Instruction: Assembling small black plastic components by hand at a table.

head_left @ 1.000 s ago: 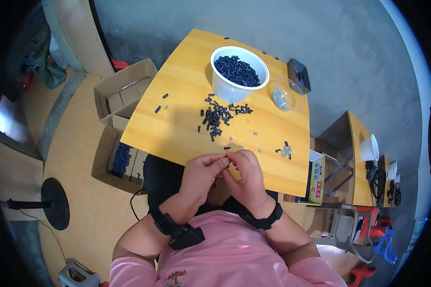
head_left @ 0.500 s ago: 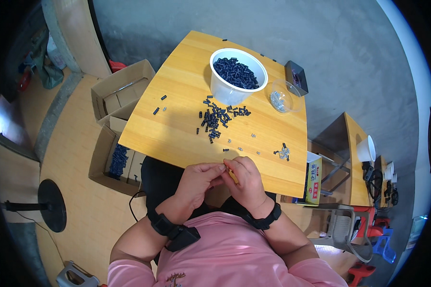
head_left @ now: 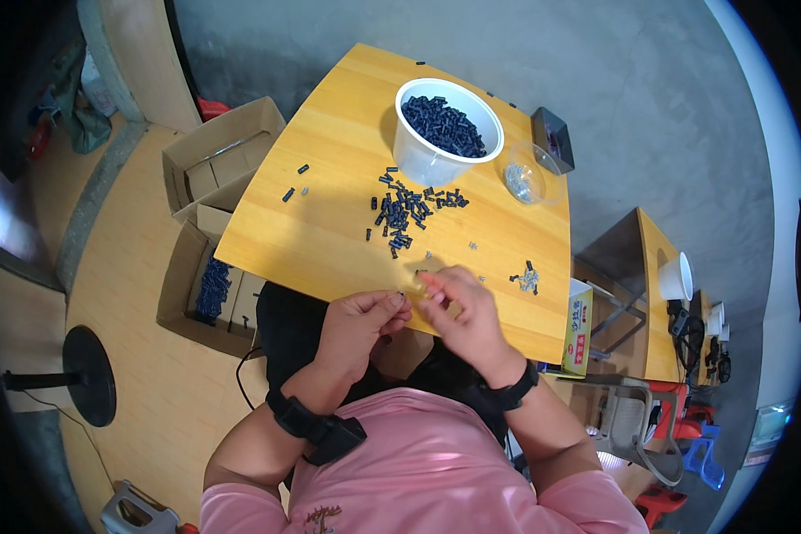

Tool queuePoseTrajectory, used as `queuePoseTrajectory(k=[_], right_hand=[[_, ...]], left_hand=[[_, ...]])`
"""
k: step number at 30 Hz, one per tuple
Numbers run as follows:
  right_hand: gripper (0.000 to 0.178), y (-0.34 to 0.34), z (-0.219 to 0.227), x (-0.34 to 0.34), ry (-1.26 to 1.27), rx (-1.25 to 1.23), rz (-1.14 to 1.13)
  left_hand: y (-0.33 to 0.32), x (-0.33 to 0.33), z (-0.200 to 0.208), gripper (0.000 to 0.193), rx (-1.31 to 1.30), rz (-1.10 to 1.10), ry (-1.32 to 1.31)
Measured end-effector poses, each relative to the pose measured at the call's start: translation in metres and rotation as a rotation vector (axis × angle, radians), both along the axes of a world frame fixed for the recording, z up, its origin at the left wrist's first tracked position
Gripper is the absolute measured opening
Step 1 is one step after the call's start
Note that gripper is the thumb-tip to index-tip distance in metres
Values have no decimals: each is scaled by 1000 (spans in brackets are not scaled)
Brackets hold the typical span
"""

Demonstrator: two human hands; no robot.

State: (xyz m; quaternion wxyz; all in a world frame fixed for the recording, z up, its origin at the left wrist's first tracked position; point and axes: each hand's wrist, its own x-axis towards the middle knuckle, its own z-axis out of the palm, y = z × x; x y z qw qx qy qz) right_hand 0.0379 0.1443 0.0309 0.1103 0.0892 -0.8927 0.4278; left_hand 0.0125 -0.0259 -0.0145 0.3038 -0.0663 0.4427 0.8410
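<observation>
My left hand [head_left: 354,331] is closed in a pinch at the table's near edge, with a small dark piece [head_left: 401,295] showing at its fingertips. My right hand [head_left: 468,320] is apart from it, reaching over the tabletop. Its index finger and thumb are spread, and the fingertips are slightly blurred beside a small black part on the wood. Beyond my hands lies a loose heap of small black cylindrical parts [head_left: 402,214]. Behind the heap, a white bucket [head_left: 416,160] is filled with more of these parts. A few small silvery pieces [head_left: 529,280] lie to the right.
On the wooden table [head_left: 303,240], a clear round dish [head_left: 543,189] of silvery pieces stands beside a dark box [head_left: 554,133]. Cardboard boxes [head_left: 180,303] are on the floor to the left, one holding dark parts. A grey chair [head_left: 618,427] is at the right.
My right hand has parted from my left and moved forward and right over the table, its fingers spreading. My left hand stays pinched near the edge. The view has shifted slightly.
</observation>
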Motion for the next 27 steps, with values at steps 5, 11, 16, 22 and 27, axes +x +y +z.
queuePoseTrajectory(k=[5,11,16,22,27], right_hand=[[24,16,-2,-22,-44,269,-50],[16,10,-15,-33,-17,486,-6],[7,6,-14,-37,-13,514,-15],[10,7,-13,-38,-79,387,-28],[14,16,3,-25,-269,-93,-181]], left_hand=[[-5,-3,3,17,-29,-1,9],[-6,-1,3,19,11,-23,-2],[-7,-1,5,17,32,-32,-1],[-6,0,13,16,15,-73,38],[-3,2,17,17,-41,-124,130]])
